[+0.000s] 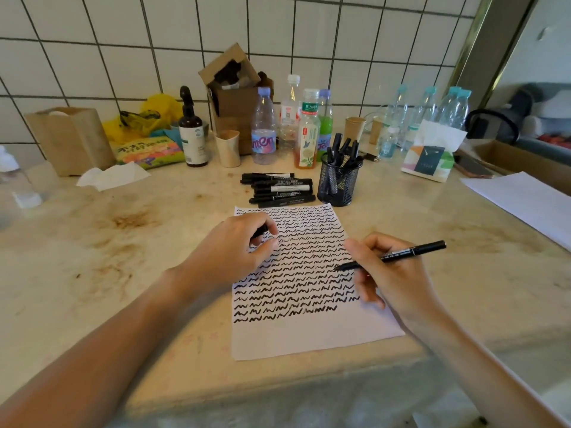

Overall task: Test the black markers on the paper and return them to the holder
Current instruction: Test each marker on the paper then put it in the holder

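Head view: we test marker in right hand; left hand pinches cap. Next: recap, holder at 12 o'clock.

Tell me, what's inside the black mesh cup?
Several black markers stand inside the black wire-mesh cup, tops sticking out above its rim. Their lower ends show only dimly through the mesh, and the bottom can't be seen.

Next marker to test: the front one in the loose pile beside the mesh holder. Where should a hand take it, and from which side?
Take the front marker at mid-barrel, coming down from above on its near side. It lies flat, lengthwise left to right, at the pile's near edge, so that long side is open. The mesh holder stands close to its right end, so avoid that end.
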